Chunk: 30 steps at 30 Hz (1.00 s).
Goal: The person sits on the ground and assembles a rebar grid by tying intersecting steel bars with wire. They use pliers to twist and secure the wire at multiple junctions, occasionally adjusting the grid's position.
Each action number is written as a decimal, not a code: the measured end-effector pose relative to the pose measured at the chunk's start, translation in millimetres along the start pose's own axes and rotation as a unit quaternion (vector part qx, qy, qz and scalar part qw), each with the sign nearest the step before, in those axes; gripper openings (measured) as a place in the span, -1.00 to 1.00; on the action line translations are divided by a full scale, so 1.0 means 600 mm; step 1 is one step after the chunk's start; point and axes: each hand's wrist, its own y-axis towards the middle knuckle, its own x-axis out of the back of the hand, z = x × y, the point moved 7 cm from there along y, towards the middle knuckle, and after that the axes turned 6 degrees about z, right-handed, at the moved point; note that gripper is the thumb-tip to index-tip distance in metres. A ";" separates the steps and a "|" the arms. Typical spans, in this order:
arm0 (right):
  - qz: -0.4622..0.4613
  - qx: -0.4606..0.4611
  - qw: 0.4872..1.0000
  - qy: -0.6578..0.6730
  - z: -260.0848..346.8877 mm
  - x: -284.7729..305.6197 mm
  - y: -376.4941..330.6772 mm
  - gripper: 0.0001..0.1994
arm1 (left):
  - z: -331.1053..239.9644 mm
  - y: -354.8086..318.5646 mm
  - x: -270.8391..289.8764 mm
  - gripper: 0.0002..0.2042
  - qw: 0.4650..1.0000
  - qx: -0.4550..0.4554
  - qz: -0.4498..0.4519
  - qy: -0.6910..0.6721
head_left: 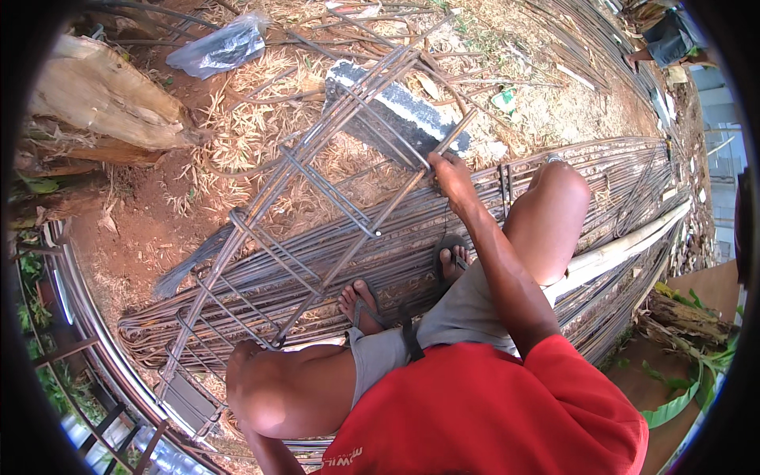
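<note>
A person is sitting astride the work, and their right hand [451, 180] is closing in a fist around a bar near the upper end of a long metal frame [330, 189]. I am not able to make out the left hand behind the left knee [269, 392], so I cannot tell how open it is or what it is holding. The frame is lying slantwise across the left part of a rod pile [625, 178], its upper end reaching past the pile's far edge over a black-and-white block [396, 111]. The step in hand seems to be steadying the frame and its square loops [279, 252]; the next move is probably calling for a firm grip while a loop is being set square. Beyond the pile, dry leaves are covering the reddish ground [150, 214], a clear plastic bag [222, 49] is lying near a cut trunk [111, 91], and another person [669, 39] is showing at the far right.
</note>
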 end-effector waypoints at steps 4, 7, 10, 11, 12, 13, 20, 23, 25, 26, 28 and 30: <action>-0.038 0.048 0.998 0.012 0.006 0.003 -0.002 -0.58 | 0.013 0.085 0.037 -0.80 0.966 0.019 0.258 0.004; -0.048 0.046 0.998 0.018 0.005 0.002 -0.005 -0.61 | -0.066 0.133 0.129 -0.79 0.975 -0.058 0.151 -0.152; -0.054 0.053 0.997 0.024 0.011 0.000 -0.007 -0.60 | -0.198 0.213 0.178 -0.79 0.953 -0.139 0.149 -0.222; -0.062 0.061 0.996 0.026 0.014 0.002 -0.009 -0.59 | -0.255 0.239 0.181 -0.80 0.942 -0.188 0.151 -0.233; -0.073 0.066 0.995 0.022 0.018 0.002 -0.010 -0.57 | -0.303 0.268 0.164 -0.80 0.940 -0.189 0.183 -0.216; -0.078 0.068 0.994 0.018 0.020 0.003 -0.011 -0.56 | -0.362 0.290 0.147 -0.80 0.924 -0.249 0.195 -0.214; -0.077 0.056 0.995 0.013 0.028 0.010 -0.019 -0.51 | -0.575 0.414 -0.098 -0.51 0.914 -0.223 0.269 -0.207; -0.108 0.053 0.993 -0.004 0.035 0.017 -0.021 -0.59 | -0.595 0.423 -0.157 -0.56 0.885 -0.163 0.269 -0.343; -0.100 0.043 0.994 0.009 0.036 0.016 -0.021 -0.60 | -0.601 0.413 -0.184 -0.64 0.852 -0.128 0.275 -0.427; -0.096 0.038 0.994 0.018 0.037 0.017 -0.021 -0.60 | -0.603 0.409 -0.192 -0.66 0.848 -0.116 0.269 -0.441; -0.075 0.024 0.996 0.038 0.035 0.013 -0.020 -0.54 | -0.604 0.406 -0.199 -0.70 0.847 -0.098 0.258 -0.454; -0.049 0.006 0.997 0.060 0.033 0.009 -0.019 -0.37 | -0.608 0.407 -0.201 -0.73 0.851 -0.094 0.251 -0.452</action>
